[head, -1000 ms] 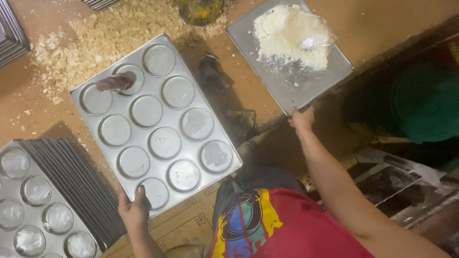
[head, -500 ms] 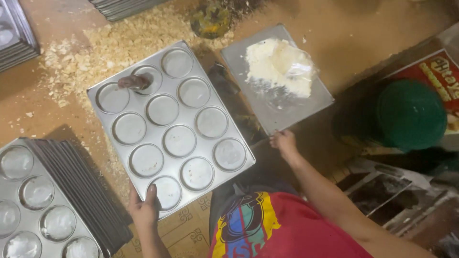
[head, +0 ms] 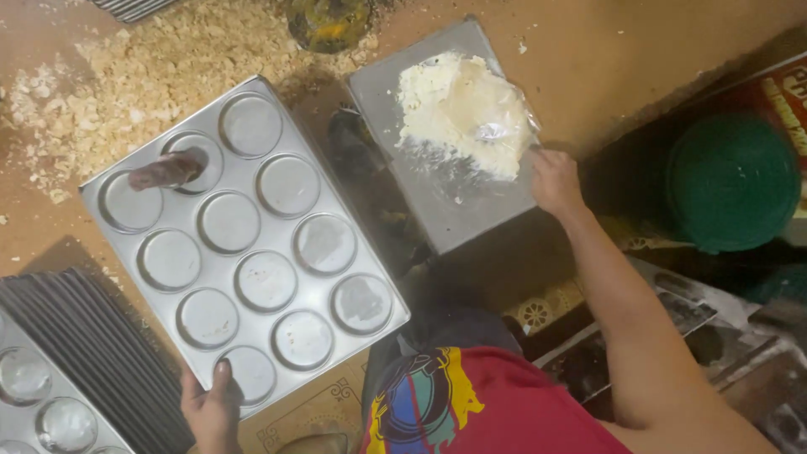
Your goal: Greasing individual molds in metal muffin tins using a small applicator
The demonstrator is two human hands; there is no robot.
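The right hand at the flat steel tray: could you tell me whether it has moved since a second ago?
Yes. The right hand has gone from the flat steel tray's near corner up its right edge, beside the dough pile.

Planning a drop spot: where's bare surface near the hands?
Free: brown surface right of the flat tray, above the right hand. Crowded: crumb pile upper left, muffin tray held by the left hand, tray stack lower left.

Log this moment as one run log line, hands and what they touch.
left hand: grips muffin tray near edge | right hand: at flat tray beside dough pile | brush: rests in tray cup
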